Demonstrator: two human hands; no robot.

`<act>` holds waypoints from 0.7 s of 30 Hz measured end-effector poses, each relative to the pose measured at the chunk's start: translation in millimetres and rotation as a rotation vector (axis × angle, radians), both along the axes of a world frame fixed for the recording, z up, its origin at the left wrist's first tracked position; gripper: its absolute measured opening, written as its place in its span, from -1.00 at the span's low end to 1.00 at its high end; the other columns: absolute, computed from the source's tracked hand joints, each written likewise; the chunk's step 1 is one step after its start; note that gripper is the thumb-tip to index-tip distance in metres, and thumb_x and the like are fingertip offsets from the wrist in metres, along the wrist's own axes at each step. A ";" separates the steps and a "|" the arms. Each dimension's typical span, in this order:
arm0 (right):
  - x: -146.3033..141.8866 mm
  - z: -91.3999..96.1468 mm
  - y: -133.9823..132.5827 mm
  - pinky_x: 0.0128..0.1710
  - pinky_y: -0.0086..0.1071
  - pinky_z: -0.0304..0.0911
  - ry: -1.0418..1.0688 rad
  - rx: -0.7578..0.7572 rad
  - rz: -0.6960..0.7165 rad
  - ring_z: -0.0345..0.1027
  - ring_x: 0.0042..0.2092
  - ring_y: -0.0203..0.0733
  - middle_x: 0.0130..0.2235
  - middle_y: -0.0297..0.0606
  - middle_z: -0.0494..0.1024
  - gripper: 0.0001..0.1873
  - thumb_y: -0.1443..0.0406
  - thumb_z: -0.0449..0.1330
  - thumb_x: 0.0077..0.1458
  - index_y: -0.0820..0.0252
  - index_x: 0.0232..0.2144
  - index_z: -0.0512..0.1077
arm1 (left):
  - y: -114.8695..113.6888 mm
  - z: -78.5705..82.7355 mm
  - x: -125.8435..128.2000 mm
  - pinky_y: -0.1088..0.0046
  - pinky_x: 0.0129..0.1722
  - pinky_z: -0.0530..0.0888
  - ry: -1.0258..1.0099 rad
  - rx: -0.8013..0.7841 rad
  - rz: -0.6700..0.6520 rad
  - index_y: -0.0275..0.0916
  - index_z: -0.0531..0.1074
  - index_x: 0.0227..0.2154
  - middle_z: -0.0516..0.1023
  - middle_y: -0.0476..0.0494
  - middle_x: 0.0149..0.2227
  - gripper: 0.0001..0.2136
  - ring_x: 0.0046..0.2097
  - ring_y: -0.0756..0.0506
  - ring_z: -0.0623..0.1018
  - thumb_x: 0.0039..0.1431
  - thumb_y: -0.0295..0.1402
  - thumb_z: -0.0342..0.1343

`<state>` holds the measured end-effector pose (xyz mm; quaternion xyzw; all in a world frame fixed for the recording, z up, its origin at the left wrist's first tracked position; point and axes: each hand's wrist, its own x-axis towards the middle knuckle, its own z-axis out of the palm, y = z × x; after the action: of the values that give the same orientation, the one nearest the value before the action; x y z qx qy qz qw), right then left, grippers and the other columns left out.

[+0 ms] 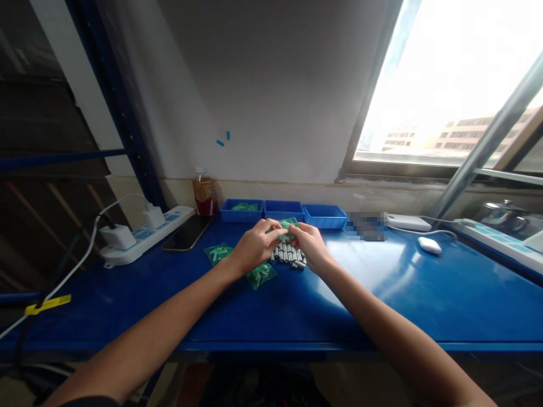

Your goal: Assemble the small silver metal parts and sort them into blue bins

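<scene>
Pinching green bag [285, 222] at frame centre with left grip [259, 244] and right grip [311, 244] closed | steadied from both sides, presumably to control limp plastic | held near silver cylinders [287, 255], probably for easy reach

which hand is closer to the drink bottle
Left. The left hand is in front of the drink bottle and off to its right; the right hand is farther right, beyond the left hand.
</scene>
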<state>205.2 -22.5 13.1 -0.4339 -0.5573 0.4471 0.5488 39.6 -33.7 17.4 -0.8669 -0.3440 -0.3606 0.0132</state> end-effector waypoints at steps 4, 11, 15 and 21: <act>2.2 -5.8 1.8 -0.57 -0.47 0.01 -0.244 0.279 -0.135 0.09 -0.56 -0.36 -0.61 -0.43 0.26 -0.71 0.12 0.12 0.05 0.21 -0.50 0.44 | 2.5 3.3 1.6 0.36 -0.15 0.38 -0.218 -0.314 0.019 -0.23 0.49 -0.17 0.50 -0.17 -0.21 -0.65 -0.15 -0.16 0.47 0.16 -0.09 0.01; -3.8 -10.6 -9.4 -0.32 -0.39 0.23 -0.624 0.701 -0.092 0.28 -0.36 -0.26 -0.34 -0.26 0.37 -0.68 0.36 0.02 0.11 0.09 -0.19 0.53 | 19.6 4.6 -8.7 0.52 -0.55 0.28 -0.705 -1.003 0.083 -0.34 0.46 -0.41 0.48 -0.13 -0.45 -0.60 -0.49 -0.02 0.43 0.08 -0.03 0.02; -6.4 -11.2 -7.7 -0.11 -0.27 0.22 -0.580 0.567 -0.087 0.29 -0.14 -0.12 -0.20 -0.17 0.40 -0.66 0.36 0.12 -0.01 0.15 -0.16 0.51 | 20.0 3.2 -11.1 0.50 -0.47 0.35 -0.649 -0.654 0.125 -0.30 0.44 -0.32 0.48 -0.10 -0.43 -0.74 -0.42 -0.04 0.46 0.11 -0.19 0.06; -3.3 -4.0 -0.1 -0.47 -0.42 0.17 -0.014 -0.054 0.098 0.31 -0.44 -0.24 -0.48 -0.26 0.45 -0.55 -0.02 0.09 0.02 0.27 -0.41 0.45 | 10.2 -1.5 -8.3 0.34 -0.09 0.38 -0.089 0.027 0.035 -0.19 0.45 -0.16 0.49 -0.14 -0.18 -0.80 -0.14 -0.12 0.45 0.22 -0.35 -0.01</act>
<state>201.9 -22.6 9.1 -0.4239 -0.5693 0.4853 0.5106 31.3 -23.5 16.0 -0.8436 -0.3544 -0.4032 0.0161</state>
